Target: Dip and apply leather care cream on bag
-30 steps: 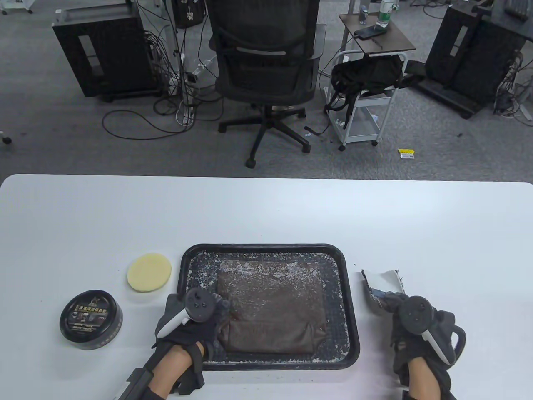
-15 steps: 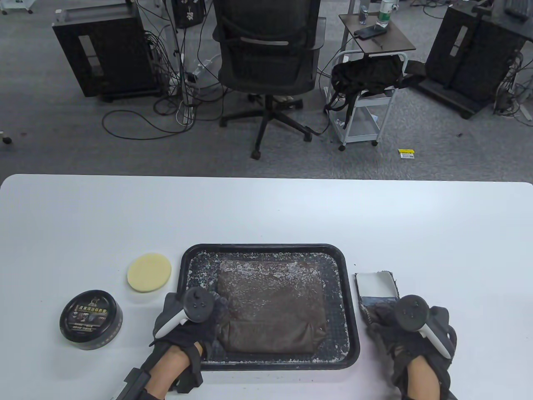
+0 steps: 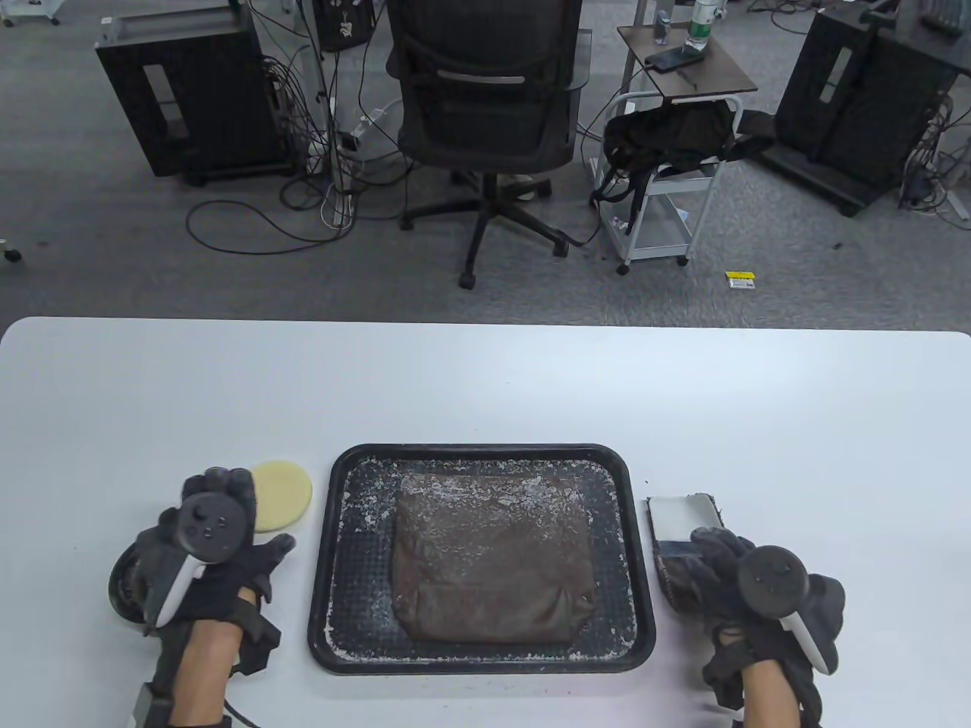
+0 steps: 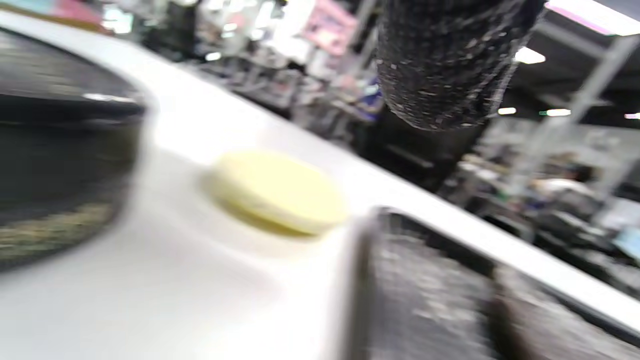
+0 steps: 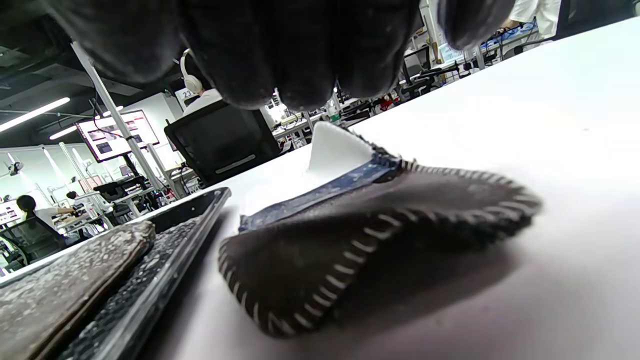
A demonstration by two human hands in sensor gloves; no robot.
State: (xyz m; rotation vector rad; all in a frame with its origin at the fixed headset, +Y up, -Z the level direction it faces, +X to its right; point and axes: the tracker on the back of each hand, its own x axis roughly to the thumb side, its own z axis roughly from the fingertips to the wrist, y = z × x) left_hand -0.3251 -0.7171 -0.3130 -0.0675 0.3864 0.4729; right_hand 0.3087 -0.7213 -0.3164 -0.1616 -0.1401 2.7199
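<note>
The left hand (image 3: 208, 546) hovers over the round black cream tin (image 3: 125, 588) near the left end of the tabletop (image 3: 485, 387), hiding most of it; only a sliver of its rim shows in the table view. The same hand covers the left edge of the yellow sponge pad (image 3: 284, 493), which lies just beside the tray (image 3: 337, 485). Its fingers are spread and straight, grasping nothing. The left wrist view is blurred: the tin is a dark smear at the left edge, the sponge a pale disc, and one gloved fingertip (image 4: 445, 65) hangs from the top.

The brown leather bag (image 3: 493, 557) lies flat in the black tray near the front edge of the tabletop, its upper part flecked with whitish specks, as is the tray floor.

The right hand (image 3: 747, 588) rests on a dark stitched cloth (image 5: 350, 240) just right of the tray, near the front edge; a white flap sticks out beyond the fingers. Whether the fingers pinch the cloth or only lie on it cannot be told.

Half a second earlier the left hand lay at the tray's front left corner, touching the bag; it has since moved left to the tin. The right hand has shifted only slightly.
</note>
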